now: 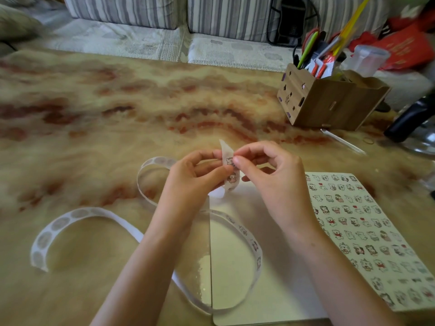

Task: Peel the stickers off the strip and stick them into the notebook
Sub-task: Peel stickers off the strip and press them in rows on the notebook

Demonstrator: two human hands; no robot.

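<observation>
The strip (77, 214) is looped across the table's near-left area. Its raised end (printed stickers visible) is pinched by the left hand (190, 177) and right hand (270, 177), above the open notebook (282, 297) at the near-right edge.

A wooden desk organizer (329, 103) full of pens stands on the marbled table (117, 109), before a striped sofa (122, 10).

The strip (58, 223) slips out of sight behind the left hand (188, 177). Fingers (237, 161) of the right hand (277, 182) cover the spot they pinch, so any lifting sticker can't be made out. The right forearm hides part of the notebook (270, 290). Far right, a blurred dark object (409, 118) runs off the edge.
</observation>
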